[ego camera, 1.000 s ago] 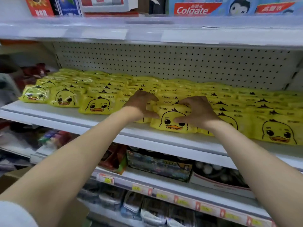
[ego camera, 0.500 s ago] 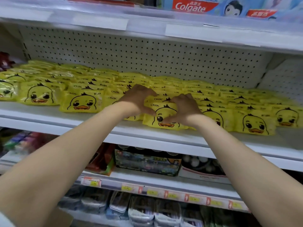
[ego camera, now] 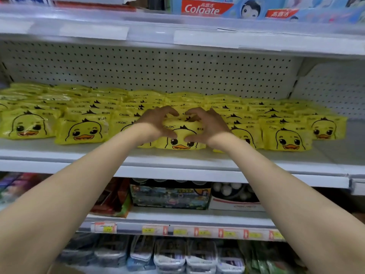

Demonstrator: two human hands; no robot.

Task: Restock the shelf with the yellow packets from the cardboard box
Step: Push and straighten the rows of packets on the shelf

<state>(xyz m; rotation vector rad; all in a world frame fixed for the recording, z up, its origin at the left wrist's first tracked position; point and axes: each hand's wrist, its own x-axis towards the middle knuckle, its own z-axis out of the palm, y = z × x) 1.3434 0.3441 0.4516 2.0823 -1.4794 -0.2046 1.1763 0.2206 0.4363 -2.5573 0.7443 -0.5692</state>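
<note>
A person's left hand [ego camera: 158, 123] and right hand [ego camera: 206, 125] cup a yellow packet [ego camera: 180, 142] at the front of the middle shelf [ego camera: 79, 155]. The thumbs press on its printed face and the fingers curl over its top edge, fingertips almost meeting above it.

Both hands have kept hold of the same packet over the past second. What has changed is the closeness of the grip, with the hands drawn nearer each other. The packet, which looked slightly skewed a moment ago, now sits square to the shelf edge, in line with the neighbouring packets [ego camera: 288, 139].

That suggests the placing is all but done and the hands are tidying rather than carrying (letting go looks like the next step, though it has not come).

The packet lies with its long axis running left to right along the shelf edge. Its duck face points out toward the aisle, crest uppermost and beak toward the shelf board. Its top appears to lean back on the packets stacked behind.

The shelf is well filled across its width, with a bare patch at the far right. The cardboard box is out of view. Colgate cartons [ego camera: 205, 9] line the shelf above.
</note>
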